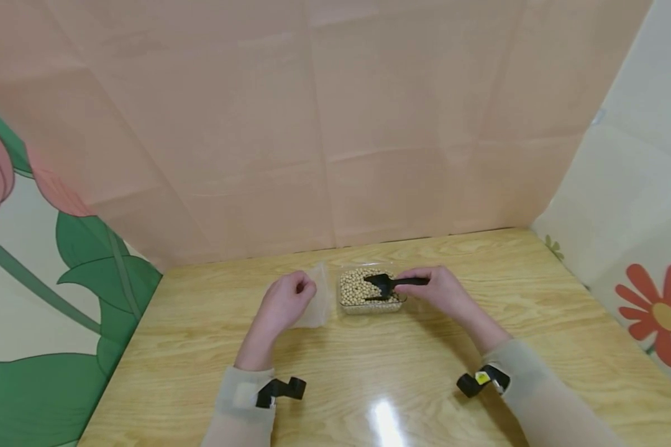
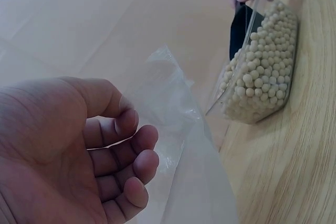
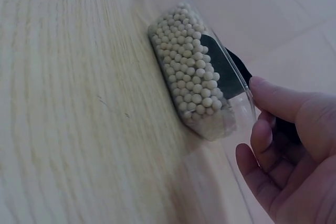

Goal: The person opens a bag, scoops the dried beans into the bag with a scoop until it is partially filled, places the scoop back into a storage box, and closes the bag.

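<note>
My right hand (image 1: 437, 287) grips the handle of a small black shovel (image 1: 384, 284) between thumb and fingers. The shovel's blade rests among small round cream-coloured balls (image 1: 351, 287), which nearly fill a clear plastic box (image 1: 369, 310) on the table. In the right wrist view, the dark blade (image 3: 223, 74) shows through the box's wall. To the left of the box, my left hand (image 1: 287, 299) pinches the edge of a clear plastic bag (image 1: 316, 308) between thumb and index finger. The other left fingers curl loosely beside the bag (image 2: 194, 182) in the left wrist view.
The wood-grain table (image 1: 335, 379) runs back to a pinkish sheet (image 1: 324, 155) hung behind it. Flower-patterned walls (image 1: 654, 310) stand at both sides. Each sleeve carries a black wrist mount (image 1: 282, 389).
</note>
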Tool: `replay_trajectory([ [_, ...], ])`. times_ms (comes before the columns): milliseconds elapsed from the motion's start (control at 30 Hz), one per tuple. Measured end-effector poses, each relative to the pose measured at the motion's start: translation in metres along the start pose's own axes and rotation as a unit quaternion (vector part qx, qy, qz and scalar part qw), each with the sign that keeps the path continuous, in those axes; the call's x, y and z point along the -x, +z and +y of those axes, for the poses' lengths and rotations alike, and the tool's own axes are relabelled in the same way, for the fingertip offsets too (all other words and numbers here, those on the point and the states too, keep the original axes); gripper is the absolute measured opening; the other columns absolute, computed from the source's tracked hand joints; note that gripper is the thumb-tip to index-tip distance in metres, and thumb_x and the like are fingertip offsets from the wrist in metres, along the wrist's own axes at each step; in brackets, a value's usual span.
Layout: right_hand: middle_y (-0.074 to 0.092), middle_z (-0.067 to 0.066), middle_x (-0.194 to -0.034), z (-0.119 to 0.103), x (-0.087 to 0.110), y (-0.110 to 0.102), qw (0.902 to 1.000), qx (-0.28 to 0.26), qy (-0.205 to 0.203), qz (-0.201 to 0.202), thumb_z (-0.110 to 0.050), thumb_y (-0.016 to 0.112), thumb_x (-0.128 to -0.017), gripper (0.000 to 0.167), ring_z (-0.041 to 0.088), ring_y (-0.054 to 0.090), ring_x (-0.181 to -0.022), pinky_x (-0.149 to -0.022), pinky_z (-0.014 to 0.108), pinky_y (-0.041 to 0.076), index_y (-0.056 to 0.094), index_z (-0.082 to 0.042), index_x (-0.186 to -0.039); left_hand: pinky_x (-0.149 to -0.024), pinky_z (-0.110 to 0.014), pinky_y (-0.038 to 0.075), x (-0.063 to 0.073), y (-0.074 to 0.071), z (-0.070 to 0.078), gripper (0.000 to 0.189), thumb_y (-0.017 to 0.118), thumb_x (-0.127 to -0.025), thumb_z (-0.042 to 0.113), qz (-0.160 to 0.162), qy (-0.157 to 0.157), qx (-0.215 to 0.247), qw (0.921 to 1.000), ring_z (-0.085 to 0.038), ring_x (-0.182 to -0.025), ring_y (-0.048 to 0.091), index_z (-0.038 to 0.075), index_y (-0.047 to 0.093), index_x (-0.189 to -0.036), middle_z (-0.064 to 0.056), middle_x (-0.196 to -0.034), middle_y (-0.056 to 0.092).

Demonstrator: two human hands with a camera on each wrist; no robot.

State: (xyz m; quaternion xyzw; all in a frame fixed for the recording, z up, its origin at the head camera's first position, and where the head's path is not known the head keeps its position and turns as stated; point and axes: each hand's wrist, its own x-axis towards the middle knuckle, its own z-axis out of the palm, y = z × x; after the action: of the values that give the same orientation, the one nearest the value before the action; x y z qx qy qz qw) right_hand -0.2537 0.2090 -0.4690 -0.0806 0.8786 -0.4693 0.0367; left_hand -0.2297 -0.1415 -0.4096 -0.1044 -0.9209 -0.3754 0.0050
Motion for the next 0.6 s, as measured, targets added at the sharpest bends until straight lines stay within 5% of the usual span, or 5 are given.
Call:
replay_trajectory([
  [167, 0.074, 0.009, -0.138, 0.007, 0.000, 0.003, 0.9994, -0.028, 0.021, 0.000, -0.047, 0.085, -0.097, 0.043, 0.025, 0.069, -0.116, -0.100, 0.046, 0.053, 0.082, -0.021, -0.132, -0.062, -0.036, 0.042, 0.000, 0.000, 0.000, 0.021, 0.058, -0.109, 0.019, 0.000, -0.003, 0.000, 1.0000, -0.019, -0.064, 0.049, 0.014, 0.066, -0.090, -0.002, -0.076, 0.057],
  [400, 0.071, 0.009, -0.145, 0.018, 0.001, 0.004, 0.9974, -0.068, 0.023, 0.008, -0.049, 0.085, -0.097, 0.047, 0.031, 0.063, -0.134, -0.111, 0.050, 0.047, 0.081, -0.019, -0.132, -0.063, -0.036, 0.042, 0.000, 0.003, 0.001, 0.021, 0.058, -0.108, 0.019, 0.004, -0.005, 0.000, 1.0000, -0.018, -0.065, 0.050, 0.014, 0.065, -0.089, -0.001, -0.076, 0.057],
  [600, 0.072, 0.009, -0.143, 0.020, 0.001, 0.004, 0.9955, -0.090, 0.024, 0.015, -0.046, 0.086, -0.097, 0.048, 0.032, 0.065, -0.132, -0.110, 0.046, 0.047, 0.080, -0.016, -0.133, -0.064, -0.036, 0.043, 0.000, 0.006, 0.001, 0.021, 0.059, -0.109, 0.020, 0.006, -0.012, 0.006, 0.9999, -0.019, -0.067, 0.050, 0.014, 0.066, -0.090, -0.001, -0.077, 0.058],
])
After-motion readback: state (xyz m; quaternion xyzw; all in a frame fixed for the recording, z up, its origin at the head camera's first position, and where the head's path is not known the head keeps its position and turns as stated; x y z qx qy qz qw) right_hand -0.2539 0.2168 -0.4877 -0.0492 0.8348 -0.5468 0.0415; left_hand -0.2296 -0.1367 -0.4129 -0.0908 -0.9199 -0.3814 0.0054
